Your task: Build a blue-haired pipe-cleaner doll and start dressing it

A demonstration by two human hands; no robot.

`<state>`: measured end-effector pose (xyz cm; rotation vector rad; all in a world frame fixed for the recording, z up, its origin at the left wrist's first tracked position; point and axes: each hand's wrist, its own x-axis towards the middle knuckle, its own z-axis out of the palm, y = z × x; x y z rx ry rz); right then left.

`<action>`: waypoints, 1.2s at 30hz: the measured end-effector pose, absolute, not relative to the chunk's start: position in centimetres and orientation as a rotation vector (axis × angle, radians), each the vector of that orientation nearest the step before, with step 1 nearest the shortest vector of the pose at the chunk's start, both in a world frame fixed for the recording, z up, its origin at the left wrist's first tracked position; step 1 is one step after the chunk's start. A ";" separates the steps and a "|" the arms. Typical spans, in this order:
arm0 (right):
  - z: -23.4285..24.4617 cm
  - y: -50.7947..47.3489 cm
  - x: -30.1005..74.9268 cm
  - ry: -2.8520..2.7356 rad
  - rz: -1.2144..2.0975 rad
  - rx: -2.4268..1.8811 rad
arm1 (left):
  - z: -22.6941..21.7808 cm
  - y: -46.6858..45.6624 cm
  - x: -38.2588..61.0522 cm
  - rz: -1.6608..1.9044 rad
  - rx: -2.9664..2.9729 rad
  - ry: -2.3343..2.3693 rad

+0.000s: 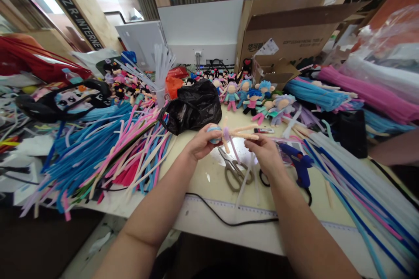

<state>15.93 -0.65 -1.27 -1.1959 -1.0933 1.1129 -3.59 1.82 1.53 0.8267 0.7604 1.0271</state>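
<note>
My left hand [200, 143] is closed round the round head of a small pipe-cleaner doll [235, 133] held over the table. The doll has a pale peach body and legs and a lilac strand wound at its neck. My right hand [266, 151] pinches the doll's legs from below, fingers pressed together. A lilac pipe cleaner hangs down from the doll toward the scissors [235, 173] lying on the table just under my hands.
A blue glue gun [299, 166] lies right of my right hand, its black cord [225, 218] running along the table edge. Heaps of coloured pipe cleaners [98, 148] fill both sides. A black plastic bag [193, 107], finished dolls [252, 96] and a cardboard box [291, 26] stand behind.
</note>
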 end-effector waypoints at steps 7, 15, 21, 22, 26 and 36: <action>-0.6 -1.2 15.1 -0.976 1.287 -1.161 | 1.3 2.2 -3.9 0.999 0.684 0.716; 0.1 -2.3 14.0 -1.041 1.248 -1.028 | 1.5 2.1 -3.8 0.986 0.586 0.653; 0.2 -2.1 14.4 -0.974 1.272 -1.003 | 1.1 1.8 -3.9 1.001 0.778 0.620; 0.1 -1.9 14.6 -0.941 1.276 -0.999 | 1.1 1.8 -3.9 0.992 0.796 0.630; 0.0 -1.2 15.5 -0.798 1.313 -1.008 | 1.1 1.7 -3.8 1.003 0.838 0.658; 0.0 -0.8 16.5 -0.820 1.270 -0.969 | 2.3 2.1 -5.4 1.147 0.824 0.641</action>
